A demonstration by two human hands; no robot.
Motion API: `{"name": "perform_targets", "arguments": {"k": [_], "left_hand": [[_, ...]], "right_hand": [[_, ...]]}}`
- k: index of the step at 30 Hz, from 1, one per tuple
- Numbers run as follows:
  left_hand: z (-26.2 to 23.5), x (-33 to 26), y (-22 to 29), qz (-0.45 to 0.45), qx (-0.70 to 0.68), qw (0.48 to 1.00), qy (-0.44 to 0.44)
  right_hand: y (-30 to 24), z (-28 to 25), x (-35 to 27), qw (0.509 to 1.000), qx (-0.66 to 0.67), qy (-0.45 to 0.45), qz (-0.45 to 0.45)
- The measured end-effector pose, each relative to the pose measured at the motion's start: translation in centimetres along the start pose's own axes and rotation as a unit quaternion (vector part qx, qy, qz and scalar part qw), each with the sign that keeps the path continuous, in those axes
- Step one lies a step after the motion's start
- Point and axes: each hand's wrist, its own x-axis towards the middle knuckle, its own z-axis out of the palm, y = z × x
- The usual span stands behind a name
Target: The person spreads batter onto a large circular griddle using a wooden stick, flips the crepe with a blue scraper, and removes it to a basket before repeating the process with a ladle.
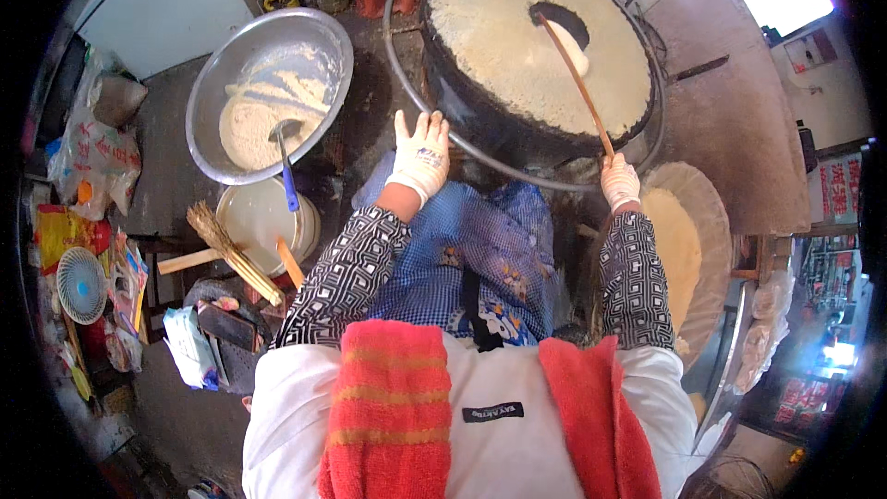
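My right hand (620, 182), in a white glove, is closed around the lower end of a long wooden stick (582, 91). The stick's far end reaches over a round black griddle (480, 106). A wide sheet of pale batter (504, 32) covers most of the griddle's top, with a bare dark patch beside a smooth whitish lump (567, 48) near the stick's far end. My left hand (420, 159), also gloved, has its fingers stretched out, their tips at the metal ring (404, 65) that runs around the griddle.
On the left a steel basin (205, 120) holds batter and a blue-handled ladle (287, 176). Below it are a white bucket (309, 231) and a straw brush (231, 254). At right a round tray (711, 249) carries pale flat sheets, beside a brown board (739, 148).
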Motion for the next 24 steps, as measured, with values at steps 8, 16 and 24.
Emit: {"name": "perform_targets", "arguments": {"k": [8,16,24], "left_hand": [[-0.3,0.9,-2.1,-0.039,0.004,0.998,-0.044],[-4.5,1.1,0.7,-0.028,-0.039,0.995,-0.092],[-2.6,-2.2,4.8,0.061,-0.022,0.996,-0.06]], "right_hand": [[0.2,0.7,-0.6,1.0,-0.006,0.026,0.002],[0.4,2.2,0.1,0.999,0.01,-0.005,-0.054],[-1.2,0.8,-0.3,0.998,-0.012,-0.016,-0.057]]}}
